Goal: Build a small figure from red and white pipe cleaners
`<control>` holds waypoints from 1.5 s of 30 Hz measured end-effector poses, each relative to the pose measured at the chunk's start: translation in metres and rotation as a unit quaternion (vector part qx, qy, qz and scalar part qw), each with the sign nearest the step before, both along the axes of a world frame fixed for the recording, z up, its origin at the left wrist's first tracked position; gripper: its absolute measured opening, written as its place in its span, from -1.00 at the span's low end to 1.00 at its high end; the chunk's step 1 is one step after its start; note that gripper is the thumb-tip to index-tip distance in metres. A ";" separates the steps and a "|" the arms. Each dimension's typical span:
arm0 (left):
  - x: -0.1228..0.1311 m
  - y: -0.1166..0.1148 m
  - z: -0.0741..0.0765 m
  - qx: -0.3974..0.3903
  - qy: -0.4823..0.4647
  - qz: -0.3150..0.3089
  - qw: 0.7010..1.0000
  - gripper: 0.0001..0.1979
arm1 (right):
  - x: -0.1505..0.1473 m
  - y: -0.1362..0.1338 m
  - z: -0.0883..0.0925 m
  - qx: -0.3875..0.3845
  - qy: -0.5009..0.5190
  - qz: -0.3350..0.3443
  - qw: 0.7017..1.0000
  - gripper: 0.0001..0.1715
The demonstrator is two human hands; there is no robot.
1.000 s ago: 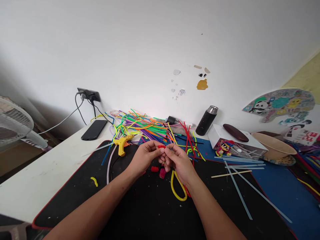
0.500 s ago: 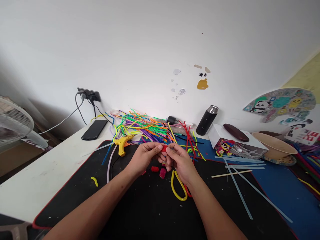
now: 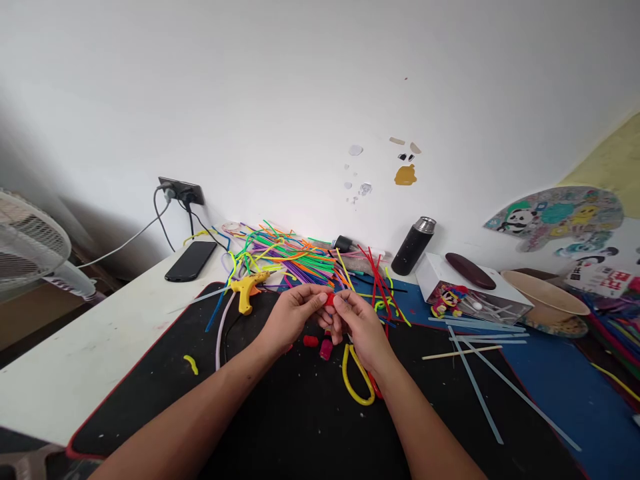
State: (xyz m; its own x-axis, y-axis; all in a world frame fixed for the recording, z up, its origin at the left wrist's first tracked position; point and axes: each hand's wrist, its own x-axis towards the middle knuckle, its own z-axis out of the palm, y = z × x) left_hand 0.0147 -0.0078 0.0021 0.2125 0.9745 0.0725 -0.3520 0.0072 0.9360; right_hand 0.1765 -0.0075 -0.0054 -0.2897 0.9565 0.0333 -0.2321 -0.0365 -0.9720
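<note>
Between the fingertips of both hands is a small red fuzzy piece (image 3: 330, 299), which looks like coiled pipe cleaner. My left hand (image 3: 295, 313) pinches it from the left, and my right hand (image 3: 361, 323) pinches it from the right; the fingers partly cover it. Just below them on the black mat lie a short red fuzzy roll (image 3: 311, 341) and a magenta piece (image 3: 327, 350). A yellow loop (image 3: 359, 393) lies beside my right wrist, with a bit of red strand behind it. To the left of my left hand rests a yellow glue gun (image 3: 245, 291).
Many coloured pipe cleaners (image 3: 295, 257) are heaped against the wall. A phone (image 3: 191, 261) lies at the left, and a black flask (image 3: 414, 247) stands at the back. Clear glue sticks (image 3: 477, 387), a small figure (image 3: 447, 301), a white box (image 3: 433, 277) and a bowl (image 3: 545, 293) are rightward.
Both hands keep their pinch on the red fuzzy piece, with only slight finger movement. The whole view has shifted a little, so the scene sits slightly lower.
</note>
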 end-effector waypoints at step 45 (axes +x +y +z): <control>-0.005 -0.005 -0.013 0.219 0.307 0.142 0.915 -0.92 | -0.005 -0.004 0.004 -0.013 -0.007 -0.050 0.999 -0.53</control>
